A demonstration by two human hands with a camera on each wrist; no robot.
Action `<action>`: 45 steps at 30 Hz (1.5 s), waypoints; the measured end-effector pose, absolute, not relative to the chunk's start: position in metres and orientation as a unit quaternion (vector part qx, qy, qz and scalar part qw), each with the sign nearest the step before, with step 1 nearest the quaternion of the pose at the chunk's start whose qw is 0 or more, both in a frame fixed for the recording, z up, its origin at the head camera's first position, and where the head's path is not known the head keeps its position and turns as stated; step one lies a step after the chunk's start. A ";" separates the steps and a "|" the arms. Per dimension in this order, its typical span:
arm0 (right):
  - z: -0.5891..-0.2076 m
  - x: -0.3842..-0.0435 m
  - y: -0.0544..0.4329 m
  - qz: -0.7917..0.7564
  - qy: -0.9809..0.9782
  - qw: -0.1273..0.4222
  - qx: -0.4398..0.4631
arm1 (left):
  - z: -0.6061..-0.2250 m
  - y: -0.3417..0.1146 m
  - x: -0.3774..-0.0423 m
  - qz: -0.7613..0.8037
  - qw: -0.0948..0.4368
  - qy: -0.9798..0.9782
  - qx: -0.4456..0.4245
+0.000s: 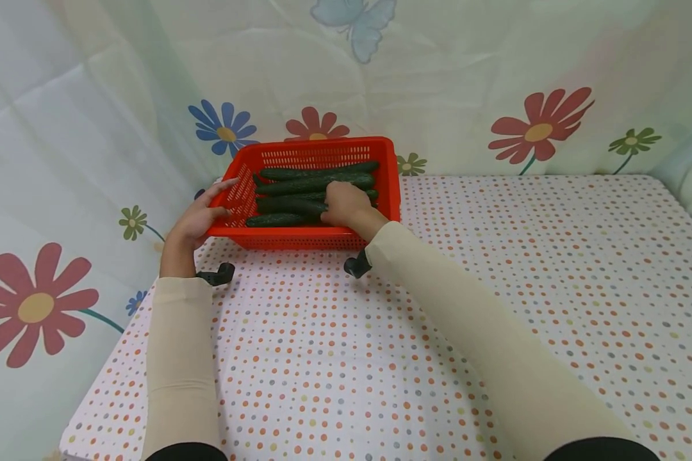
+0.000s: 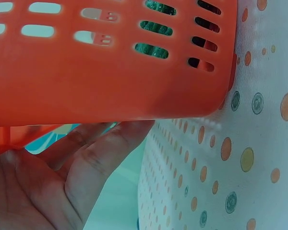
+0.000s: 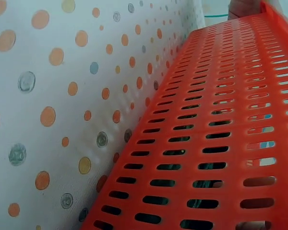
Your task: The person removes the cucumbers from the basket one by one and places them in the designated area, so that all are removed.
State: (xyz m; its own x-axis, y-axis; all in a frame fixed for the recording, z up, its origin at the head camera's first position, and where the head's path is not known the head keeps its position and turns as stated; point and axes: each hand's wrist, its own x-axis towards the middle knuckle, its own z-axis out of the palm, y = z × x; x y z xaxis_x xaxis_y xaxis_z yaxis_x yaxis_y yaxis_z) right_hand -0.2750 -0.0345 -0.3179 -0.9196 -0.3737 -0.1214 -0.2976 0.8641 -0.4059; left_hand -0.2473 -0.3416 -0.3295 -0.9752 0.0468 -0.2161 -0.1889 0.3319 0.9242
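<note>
A red perforated plastic basket (image 1: 300, 241) stands on the table against the back cloth, with several dark green cucumbers (image 1: 317, 186) lying lengthwise inside. My left hand (image 1: 196, 218) is at its left end, fingers and thumb spread and laid over the rim. In the left wrist view, the thumb and fingers of that hand (image 2: 86, 167) look fairly straight and touch the rim. Reaching over the front wall, my right hand (image 1: 346, 203) has its fingers curled around a cucumber (image 1: 288, 205) near the front; its fingertips are hidden. The right wrist view mostly shows the basket's front wall (image 3: 216, 124).
A dotted cloth covers the table (image 1: 496, 269), which stretches in front of the basket and to its right. A flowered curtain (image 1: 450, 77) hangs behind and at the left. Black wrist mounts (image 1: 357, 264) sit below both hands, close to the basket's front.
</note>
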 end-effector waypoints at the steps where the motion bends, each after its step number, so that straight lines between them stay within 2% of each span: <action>1: -0.318 -0.275 -0.034 -0.198 0.959 0.095 -0.176 | -0.330 -0.342 -0.248 0.576 0.102 0.810 -0.045; 16: -0.320 -0.274 -0.032 -0.273 0.935 0.075 -0.213 | -0.329 -0.342 -0.248 0.577 0.098 0.810 -0.048; 27: -0.320 -0.270 -0.030 -0.332 0.913 0.042 -0.235 | -0.329 -0.342 -0.248 0.581 0.099 0.807 -0.040; 35: -0.317 -0.263 -0.026 -0.359 0.902 -0.001 -0.240 | -0.329 -0.342 -0.248 0.580 0.101 0.807 -0.050; 45: -0.317 -0.261 -0.021 -0.418 0.878 0.003 -0.235 | -0.330 -0.341 -0.248 0.581 0.100 0.806 -0.051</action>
State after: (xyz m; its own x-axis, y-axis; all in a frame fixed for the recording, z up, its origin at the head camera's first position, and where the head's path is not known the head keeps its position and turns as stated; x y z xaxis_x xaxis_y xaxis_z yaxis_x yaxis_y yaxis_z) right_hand -0.2609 -0.0210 -0.3171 -0.8896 -0.4147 0.1912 -0.4099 0.5409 -0.7344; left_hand -0.2475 -0.3410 -0.3304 -0.9750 0.0339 -0.2197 -0.1978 0.3194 0.9268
